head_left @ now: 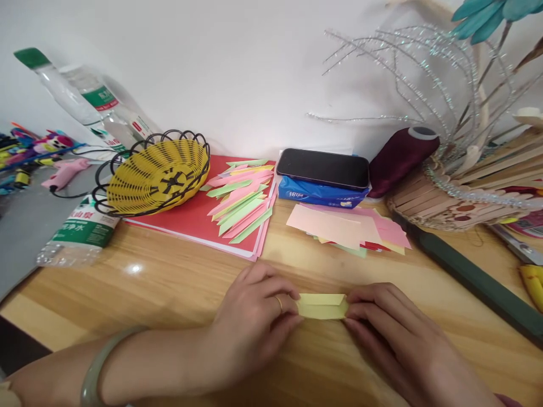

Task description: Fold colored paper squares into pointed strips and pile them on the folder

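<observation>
On the wooden table (169, 282), left hand (254, 322) and right hand (394, 333) apparently pinch the folded yellow paper (321, 306) at its ends.

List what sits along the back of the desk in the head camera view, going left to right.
Clear bottles → yellow wire basket → folded paper strips → black phone on blue tissue pack → maroon thread spool → craft-stick basket.

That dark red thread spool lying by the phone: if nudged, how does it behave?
The thread spool lies on its side, so a sideways push would probably roll it. It looks tapered, so it may curve rather than run straight. The popsicle-stick craft and tissue pack flank it closely and would likely stop it soon.
</observation>
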A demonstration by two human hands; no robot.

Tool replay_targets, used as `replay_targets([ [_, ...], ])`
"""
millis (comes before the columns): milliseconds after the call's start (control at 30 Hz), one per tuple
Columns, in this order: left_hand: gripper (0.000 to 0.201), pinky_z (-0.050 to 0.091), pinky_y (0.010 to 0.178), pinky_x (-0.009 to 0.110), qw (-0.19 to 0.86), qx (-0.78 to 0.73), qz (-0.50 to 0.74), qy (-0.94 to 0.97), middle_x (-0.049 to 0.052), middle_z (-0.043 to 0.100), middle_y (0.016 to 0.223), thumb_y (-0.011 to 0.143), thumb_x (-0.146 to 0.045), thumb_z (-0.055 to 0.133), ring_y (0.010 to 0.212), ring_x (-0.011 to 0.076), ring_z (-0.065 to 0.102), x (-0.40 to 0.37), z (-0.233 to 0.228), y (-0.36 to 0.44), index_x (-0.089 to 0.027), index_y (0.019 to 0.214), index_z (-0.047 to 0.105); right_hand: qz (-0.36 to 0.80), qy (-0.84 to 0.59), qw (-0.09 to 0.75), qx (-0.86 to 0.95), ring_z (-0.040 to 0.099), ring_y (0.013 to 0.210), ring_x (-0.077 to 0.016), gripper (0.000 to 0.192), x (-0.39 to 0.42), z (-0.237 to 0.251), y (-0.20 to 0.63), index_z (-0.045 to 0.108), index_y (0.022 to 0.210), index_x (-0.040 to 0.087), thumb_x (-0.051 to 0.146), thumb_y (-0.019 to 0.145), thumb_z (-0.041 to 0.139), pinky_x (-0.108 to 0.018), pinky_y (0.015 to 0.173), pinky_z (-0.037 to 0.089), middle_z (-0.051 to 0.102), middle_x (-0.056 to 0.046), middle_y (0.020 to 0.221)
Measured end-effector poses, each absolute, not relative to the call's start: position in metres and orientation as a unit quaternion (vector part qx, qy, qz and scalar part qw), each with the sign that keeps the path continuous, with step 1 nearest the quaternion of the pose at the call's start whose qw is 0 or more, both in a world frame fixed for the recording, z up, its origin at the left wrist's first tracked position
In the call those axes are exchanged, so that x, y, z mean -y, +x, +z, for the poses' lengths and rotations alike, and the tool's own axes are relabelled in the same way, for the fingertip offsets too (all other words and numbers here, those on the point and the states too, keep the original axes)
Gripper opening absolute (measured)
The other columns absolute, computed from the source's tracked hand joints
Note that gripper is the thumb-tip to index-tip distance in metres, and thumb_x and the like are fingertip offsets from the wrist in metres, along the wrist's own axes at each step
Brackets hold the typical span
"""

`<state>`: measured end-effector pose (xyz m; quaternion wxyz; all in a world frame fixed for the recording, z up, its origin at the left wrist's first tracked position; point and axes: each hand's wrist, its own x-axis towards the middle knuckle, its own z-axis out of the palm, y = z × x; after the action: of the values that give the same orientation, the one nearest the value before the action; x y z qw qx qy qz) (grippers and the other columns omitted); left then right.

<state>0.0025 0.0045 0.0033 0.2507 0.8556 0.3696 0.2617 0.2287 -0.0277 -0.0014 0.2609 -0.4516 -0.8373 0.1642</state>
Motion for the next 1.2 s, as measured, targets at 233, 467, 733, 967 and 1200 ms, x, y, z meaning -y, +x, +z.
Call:
replay_targets([
  [233,0.009,0.041,0.076,0.035,0.268,-0.392,0.254,0.843,0.001,0.064,0.082,0.079,-0.015,0.058,0.082,0.0178,0.050,-0.006,0.003,0.008,-0.016,0.070,0.059,0.199,-0.488,0.239,0.816,0.055,0.080,-0.0155,0.009,0.023,0.001,0.224,0.051,0.080,0.020,0.019,0.087,0.045,-0.026,0.065,0.049,0.053,-0.005,0.085],
  [467,0.009,0.040,0.076,0.033,0.244,-0.409,0.245,0.845,-0.001,0.064,0.076,0.078,-0.013,0.059,0.079,0.0164,0.049,-0.009,-0.002,0.011,-0.017,0.070,0.056,0.196,-0.494,0.234,0.814,0.055,0.072,-0.0134,0.015,0.020,0.000,0.224,0.050,0.074,0.021,0.020,0.088,0.042,-0.024,0.060,0.048,0.052,-0.003,0.079],
  [733,0.012,0.038,0.076,0.032,0.234,-0.416,0.238,0.846,-0.003,0.062,0.073,0.071,-0.010,0.063,0.077,0.0156,0.048,-0.009,-0.005,0.014,-0.016,0.066,0.054,0.193,-0.512,0.206,0.811,0.055,0.069,-0.0133,0.013,0.019,-0.005,0.223,0.048,0.072,0.021,0.020,0.085,0.045,-0.025,0.060,0.046,0.051,-0.002,0.079],
  [967,0.011,0.038,0.076,0.032,0.226,-0.413,0.227,0.853,-0.002,0.061,0.073,0.073,-0.011,0.061,0.077,0.0155,0.047,-0.010,-0.003,0.014,-0.015,0.066,0.054,0.170,-0.514,0.203,0.816,0.054,0.068,-0.0134,0.012,0.019,-0.006,0.221,0.047,0.072,0.021,0.018,0.084,0.045,-0.026,0.059,0.045,0.050,-0.001,0.077],
  [1200,0.009,0.038,0.077,0.032,0.226,-0.414,0.206,0.857,-0.002,0.060,0.073,0.073,-0.011,0.060,0.079,0.0161,0.047,-0.010,-0.001,0.015,-0.015,0.067,0.054,0.052,-0.510,0.203,0.834,0.056,0.073,-0.0172,0.011,0.022,-0.007,0.218,0.052,0.079,0.019,0.018,0.083,0.042,-0.030,0.061,0.046,0.056,-0.006,0.082],
])
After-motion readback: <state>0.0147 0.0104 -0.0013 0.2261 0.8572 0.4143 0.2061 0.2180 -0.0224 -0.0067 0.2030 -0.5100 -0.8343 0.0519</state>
